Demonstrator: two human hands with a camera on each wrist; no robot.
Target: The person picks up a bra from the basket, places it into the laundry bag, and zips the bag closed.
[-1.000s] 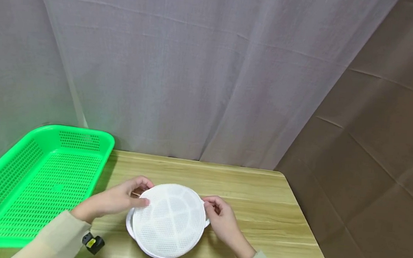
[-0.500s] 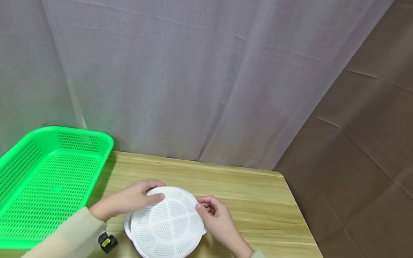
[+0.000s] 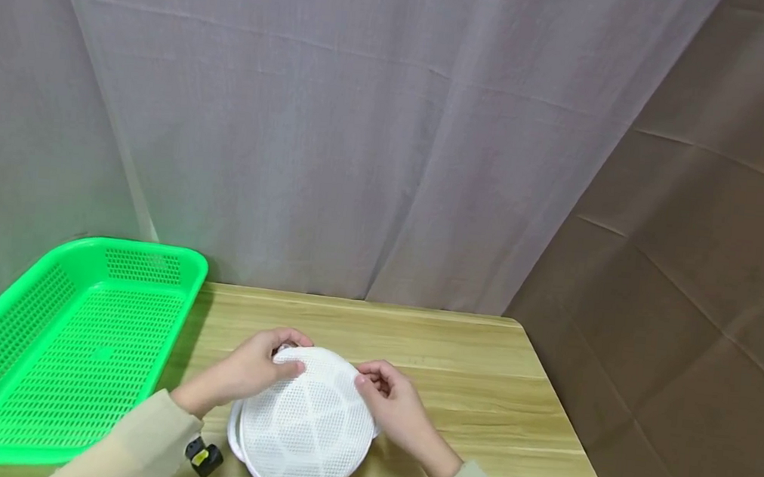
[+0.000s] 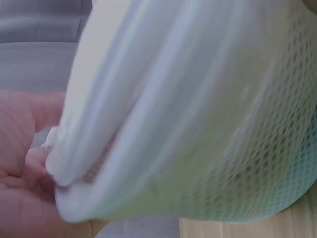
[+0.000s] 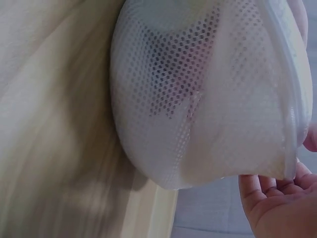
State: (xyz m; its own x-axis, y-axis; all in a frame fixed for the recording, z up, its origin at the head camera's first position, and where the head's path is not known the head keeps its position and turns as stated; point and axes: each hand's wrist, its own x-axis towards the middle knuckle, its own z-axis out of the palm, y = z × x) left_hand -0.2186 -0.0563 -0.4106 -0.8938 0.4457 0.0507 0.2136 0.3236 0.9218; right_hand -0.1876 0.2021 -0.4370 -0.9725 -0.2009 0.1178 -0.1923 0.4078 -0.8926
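Note:
A round white mesh laundry bag (image 3: 307,429) is held over the wooden table, its flat mesh side facing up in the head view. My left hand (image 3: 253,370) grips its far left edge, thumb lying on the mesh and fingers behind the rim. On the far right edge, my right hand (image 3: 394,410) pinches the rim between thumb and fingers. The left wrist view shows two thick white rims of the bag (image 4: 163,114) close together with a narrow gap. From the right wrist, the curved mesh side of the bag (image 5: 163,84) bulges toward the table.
A large green plastic basket (image 3: 172,334) stands at the left, beside the left forearm. The wooden table (image 3: 467,352) ends at a grey curtain (image 3: 294,147) behind and a brown cloth wall (image 3: 687,333) on the right. Black wrist cameras (image 3: 202,456) sit on the sleeves.
My left hand has moved right and farther onto the bag's edge, its thumb now over the mesh. The right hand has shifted slightly left, and the bag sits a little nearer to me.

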